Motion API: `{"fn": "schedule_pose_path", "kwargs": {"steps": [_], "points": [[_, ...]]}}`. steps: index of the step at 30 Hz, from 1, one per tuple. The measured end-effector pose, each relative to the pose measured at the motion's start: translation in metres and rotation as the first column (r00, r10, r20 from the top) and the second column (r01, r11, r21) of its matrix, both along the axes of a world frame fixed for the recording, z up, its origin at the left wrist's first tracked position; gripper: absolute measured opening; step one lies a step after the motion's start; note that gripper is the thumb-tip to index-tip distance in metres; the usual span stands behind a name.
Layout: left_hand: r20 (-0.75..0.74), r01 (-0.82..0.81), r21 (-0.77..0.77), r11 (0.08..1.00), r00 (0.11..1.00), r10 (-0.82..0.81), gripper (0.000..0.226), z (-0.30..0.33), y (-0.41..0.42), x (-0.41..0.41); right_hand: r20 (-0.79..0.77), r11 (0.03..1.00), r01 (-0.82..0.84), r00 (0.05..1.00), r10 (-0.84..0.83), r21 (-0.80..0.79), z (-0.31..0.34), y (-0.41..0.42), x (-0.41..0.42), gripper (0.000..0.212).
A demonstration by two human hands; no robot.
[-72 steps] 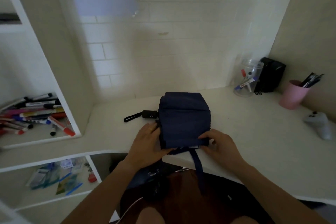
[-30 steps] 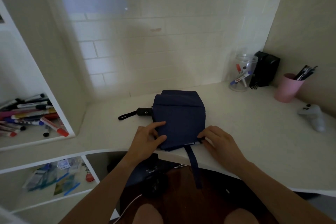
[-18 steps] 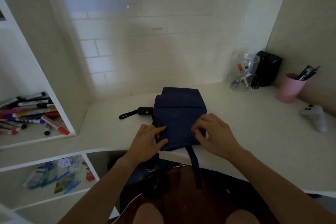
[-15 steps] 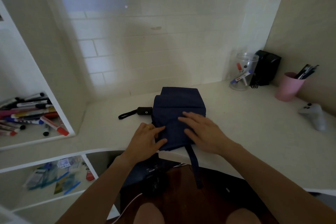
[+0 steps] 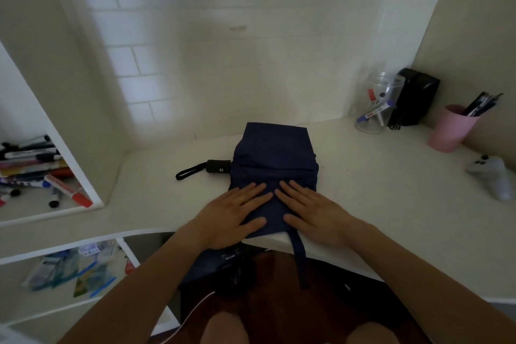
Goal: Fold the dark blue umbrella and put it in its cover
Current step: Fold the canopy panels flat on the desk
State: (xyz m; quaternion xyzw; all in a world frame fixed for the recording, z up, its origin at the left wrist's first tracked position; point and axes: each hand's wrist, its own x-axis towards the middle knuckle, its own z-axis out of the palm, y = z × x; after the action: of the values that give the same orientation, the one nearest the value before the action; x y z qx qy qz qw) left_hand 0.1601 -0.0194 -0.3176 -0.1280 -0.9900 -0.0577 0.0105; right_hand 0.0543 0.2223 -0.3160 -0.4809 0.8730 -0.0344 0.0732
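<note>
Since half a second ago, the right hand (image 5: 312, 212) has slid back toward the near edge of the dark blue umbrella's flattened fabric (image 5: 275, 159), and the left hand (image 5: 231, 215) has spread out from a loose curl, so both now lie flat, side by side. The umbrella canopy lies folded into a rough rectangle on the white bench (image 5: 391, 204), its near end at the bench's front edge and its far end pointing toward the tiled wall. Both hands press palm-down on the near half of the fabric, fingers extended and open, fingertips almost meeting at the middle; neither grip closes around anything. The left hand covers the near left corner, the right hand the near right corner. A dark blue closure strap (image 5: 300, 257) hangs from the near edge between the hands, down over the bench front. The umbrella's black cylindrical handle (image 5: 219, 167) sticks out to the left of the fabric, with a black wrist loop (image 5: 190, 171) lying on the bench beyond it.

Well apart at the back right stand a clear plastic jar holding markers (image 5: 377, 105), a black box-like object (image 5: 414, 98), and a pink cup of pens (image 5: 451, 128). A white game controller (image 5: 492, 176) lies near the right edge. On the left, a white shelf compartment (image 5: 69, 153) holds a pile of coloured markers (image 5: 33, 165).
</note>
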Motion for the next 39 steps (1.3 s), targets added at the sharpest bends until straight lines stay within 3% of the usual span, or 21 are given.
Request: {"fn": "schedule_pose_path", "kwargs": {"steps": [2, 4, 6, 8, 9, 12, 17, 20, 22, 24, 29, 32, 35, 39], "points": [[-0.042, 0.005, -0.021, 1.0, 0.999, -0.006, 0.061, -0.008, -0.01, 0.005, 0.092, 1.0, 0.005, 0.996, -0.003, -0.019, 0.012, 0.005, 0.0, 0.068], [-0.133, 0.007, -0.055, 0.998, 0.991, -0.014, 0.061, -0.012, -0.011, 0.007, 0.141, 0.968, 0.13, 0.985, -0.101, -0.216, 0.033, 0.008, -0.006, 0.062], [-0.186, 0.003, -0.078, 0.997, 0.982, -0.018, 0.06, -0.015, -0.009, 0.006, 0.138, 0.765, 0.315, 0.947, -0.289, -0.562, 0.059, 0.002, -0.023, 0.042], [-0.195, 0.011, -0.071, 0.997, 0.981, -0.024, 0.061, -0.016, -0.009, 0.006, 0.301, 0.537, 0.516, 0.847, -0.439, -0.668, 0.082, -0.01, -0.05, 0.036], [-0.194, 0.012, -0.064, 0.998, 0.981, -0.024, 0.061, -0.015, -0.009, 0.007, 0.436, 0.484, 0.621, 0.781, -0.448, -0.617, 0.09, -0.018, -0.063, 0.04], [-0.183, 0.016, -0.044, 0.999, 0.983, -0.024, 0.061, -0.013, -0.009, 0.007, 0.753, 0.448, 0.804, 0.56, -0.347, -0.391, 0.1, -0.041, -0.09, 0.058], [-0.186, 0.007, -0.048, 0.999, 0.982, -0.016, 0.062, -0.014, -0.009, 0.007, 0.864, 0.349, 0.895, 0.391, -0.316, -0.278, 0.11, -0.054, -0.108, 0.041], [-0.186, 0.005, -0.048, 0.999, 0.982, -0.014, 0.062, -0.014, -0.009, 0.007, 0.895, 0.386, 0.898, 0.335, -0.296, -0.209, 0.113, -0.054, -0.113, 0.023], [-0.184, 0.005, -0.045, 0.999, 0.983, -0.013, 0.062, -0.013, -0.008, 0.008, 0.902, 0.368, 0.895, 0.356, -0.245, -0.253, 0.117, -0.057, -0.113, 0.032], [-0.184, 0.004, -0.041, 0.999, 0.983, -0.011, 0.062, -0.014, -0.009, 0.007, 0.874, 0.354, 0.863, 0.445, -0.196, -0.36, 0.124, -0.057, -0.107, 0.036], [-0.167, 0.001, -0.031, 1.0, 0.986, -0.006, 0.062, -0.015, -0.01, 0.007, 0.714, 0.448, 0.654, 0.699, -0.049, -0.609, 0.136, -0.022, -0.05, 0.024], [-0.152, 0.005, 0.006, 1.0, 0.988, -0.004, 0.062, -0.015, -0.011, 0.006, 0.584, 0.454, 0.553, 0.807, -0.083, -0.699, 0.12, 0.007, -0.008, 0.014], [-0.171, -0.005, 0.03, 1.0, 0.985, 0.01, 0.063, -0.016, -0.011, 0.008, 0.49, 0.563, 0.468, 0.863, -0.124, -0.682, 0.081, 0.023, 0.024, 0.011], [-0.114, -0.018, 0.23, 0.973, 0.992, 0.046, 0.075, -0.01, -0.007, 0.009, 0.333, 0.739, 0.353, 0.925, -0.183, -0.574, 0.028, 0.032, 0.038, 0.015]]}}
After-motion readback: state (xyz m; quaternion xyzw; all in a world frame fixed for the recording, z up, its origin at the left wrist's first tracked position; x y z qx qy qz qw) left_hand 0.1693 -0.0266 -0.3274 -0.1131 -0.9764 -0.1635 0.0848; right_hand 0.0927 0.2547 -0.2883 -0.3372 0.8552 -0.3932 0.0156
